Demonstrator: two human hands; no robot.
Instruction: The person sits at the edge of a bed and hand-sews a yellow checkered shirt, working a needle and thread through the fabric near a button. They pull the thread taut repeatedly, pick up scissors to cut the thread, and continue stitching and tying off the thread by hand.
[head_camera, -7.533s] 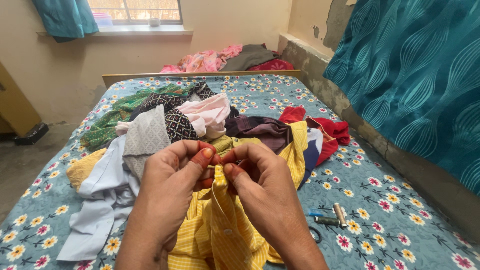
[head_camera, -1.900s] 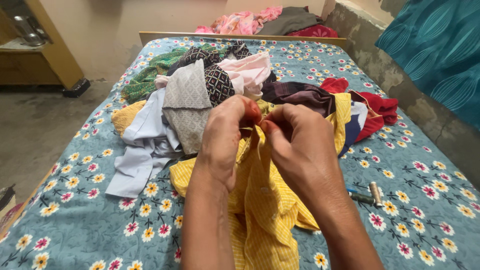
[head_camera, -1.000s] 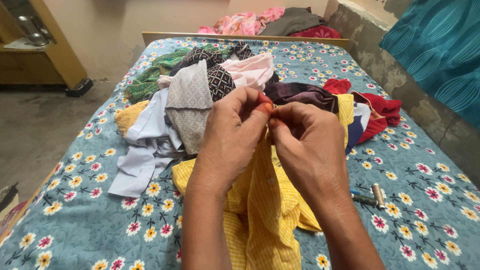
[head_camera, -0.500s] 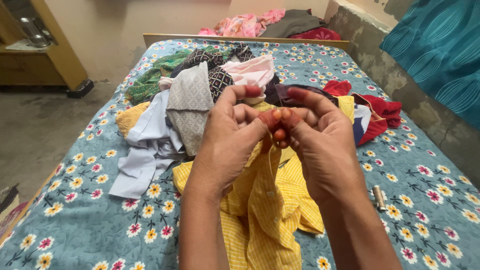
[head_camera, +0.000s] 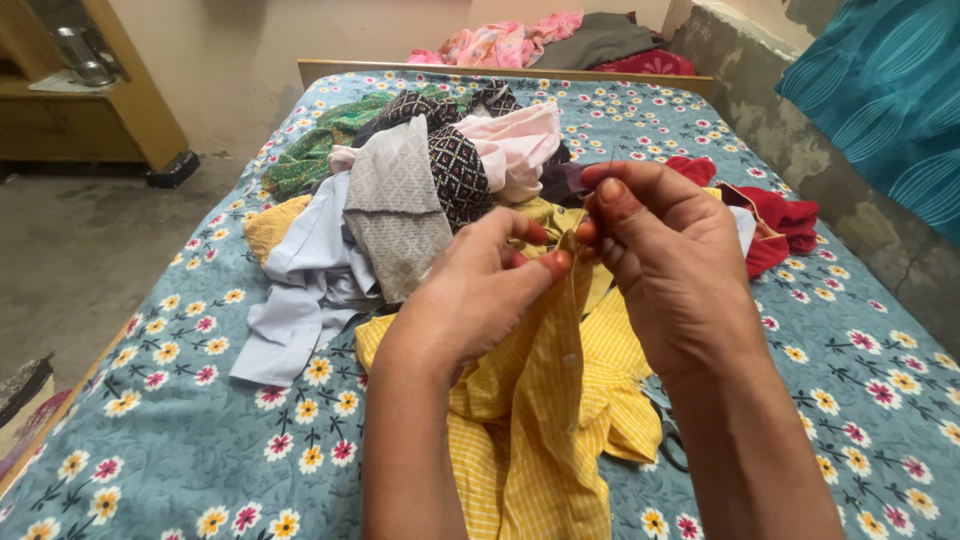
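My left hand (head_camera: 475, 290) pinches the edge of a yellow striped shirt (head_camera: 545, 420) and lifts it off the bed. My right hand (head_camera: 670, 260) is right beside it, fingertips pressed together at the same raised edge, with a thin thread running down from them. Whether a needle is between the fingers I cannot tell. A small white button shows on the shirt's front strip below the hands. The rest of the shirt drapes down onto the bedsheet.
A pile of clothes (head_camera: 420, 190) lies on the blue floral bedsheet (head_camera: 180, 420) behind my hands, with a red garment (head_camera: 780, 215) to the right. Scissors (head_camera: 668, 425) lie partly under my right forearm. More clothes (head_camera: 540, 40) sit past the headboard. A teal curtain (head_camera: 880, 100) hangs right.
Both hands stay together at the shirt's edge. The right hand's fingers have shifted slightly, pulling the thread, and the view has moved closer.
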